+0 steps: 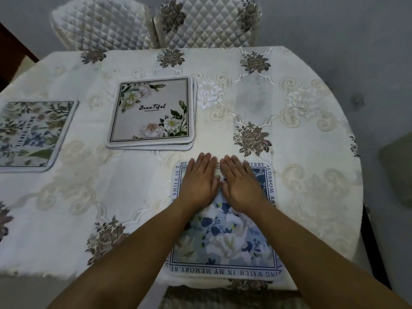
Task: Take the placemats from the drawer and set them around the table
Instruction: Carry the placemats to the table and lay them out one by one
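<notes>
One placemat (pixel 33 134) is laid at the table's (pixel 312 134) left edge, a stack (pixel 151 112) waits mid-table, and a blue placemat (pixel 225 237) is pressed flat by the left hand (pixel 198 181) and right hand (pixel 240 184), both open; the stack likely gets picked from next.

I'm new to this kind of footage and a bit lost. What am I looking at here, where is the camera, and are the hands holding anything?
There is no machine: a person wears one camera on the head, looking down at their own arms. The left hand and right hand lie flat, palms down, on a blue floral placemat at the near table edge, pressing rather than gripping. A small stack of placemats reading "Beautiful" sits farther back, another placemat at far left. A floral tablecloth covers the table; quilted chairs stand behind.
</notes>
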